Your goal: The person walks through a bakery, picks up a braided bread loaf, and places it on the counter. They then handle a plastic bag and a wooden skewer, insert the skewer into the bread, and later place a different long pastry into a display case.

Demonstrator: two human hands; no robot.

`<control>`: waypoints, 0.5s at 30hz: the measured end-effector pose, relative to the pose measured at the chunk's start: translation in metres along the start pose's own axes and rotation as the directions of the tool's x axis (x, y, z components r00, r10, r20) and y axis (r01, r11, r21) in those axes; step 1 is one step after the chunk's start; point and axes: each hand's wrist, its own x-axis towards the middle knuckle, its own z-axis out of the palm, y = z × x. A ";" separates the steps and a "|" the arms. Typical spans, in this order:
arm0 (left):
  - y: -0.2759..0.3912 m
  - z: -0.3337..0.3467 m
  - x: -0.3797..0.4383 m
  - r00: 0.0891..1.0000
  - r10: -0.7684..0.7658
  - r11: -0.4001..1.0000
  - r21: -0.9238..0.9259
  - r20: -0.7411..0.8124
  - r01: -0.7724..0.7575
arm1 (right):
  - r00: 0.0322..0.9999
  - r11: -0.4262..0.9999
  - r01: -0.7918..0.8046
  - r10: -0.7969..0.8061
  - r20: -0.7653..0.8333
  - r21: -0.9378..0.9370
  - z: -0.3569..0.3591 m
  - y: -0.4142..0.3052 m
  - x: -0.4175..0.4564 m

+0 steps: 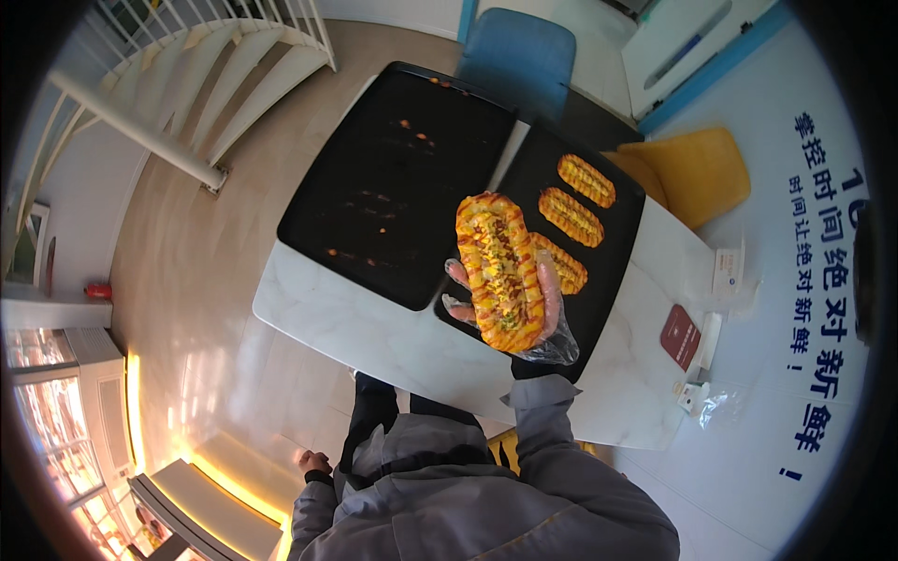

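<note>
My right hand [551,298], in a clear plastic glove, holds up an oval bread [501,270] topped with yellow shreds, browned bits and zigzag sauce. The fingers and thumb wrap its sides from below, above the near end of the right black baking tray [610,231]. Three similar breads lie on that tray: one at the far end [586,181], one in the middle [572,217] and one partly hidden behind the held bread [561,263]. My bare left hand [316,461] hangs low by my side, away from the table; its fingers look curled, and nothing is clearly visible in them.
A second black tray [393,175] on the left bears crumbs and sauce smears. Both trays rest on a white marbled table [337,308]. A dark red card [680,337] and small packages [693,397] lie along the wall side. Blue [519,56] and yellow chairs [691,175] stand around it.
</note>
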 end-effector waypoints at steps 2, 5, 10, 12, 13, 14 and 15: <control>-0.012 -0.018 0.016 1.000 -0.024 1.000 -0.001 -0.006 0.024 | 0.998 0.996 -0.045 0.048 0.041 -0.074 0.023 0.027 0.017; -0.034 -0.048 0.044 0.997 -0.071 0.996 -0.050 -0.017 0.070 | 0.985 0.986 -0.150 0.156 0.077 -0.070 0.061 0.080 0.045; -0.058 -0.112 0.072 0.988 -0.126 0.988 -0.106 -0.091 0.116 | 0.924 0.926 -0.377 0.378 0.057 -0.026 0.119 0.208 0.096; -0.071 -0.139 0.093 0.952 -0.278 0.935 -0.264 -0.132 0.236 | 0.885 0.887 -0.462 0.461 0.071 0.005 0.135 0.268 0.123; -0.076 -0.156 0.105 0.936 -0.323 0.916 -0.296 -0.141 0.271 | 0.867 0.870 -0.493 0.490 0.095 0.011 0.141 0.299 0.135; -0.075 -0.171 0.114 0.918 -0.369 0.894 -0.327 -0.147 0.307 | 0.847 0.852 -0.523 0.518 0.115 0.016 0.145 0.329 0.146; -0.080 -0.189 0.121 0.895 -0.418 0.867 -0.362 -0.158 0.341 | 0.823 0.828 -0.560 0.551 0.137 0.029 0.149 0.358 0.157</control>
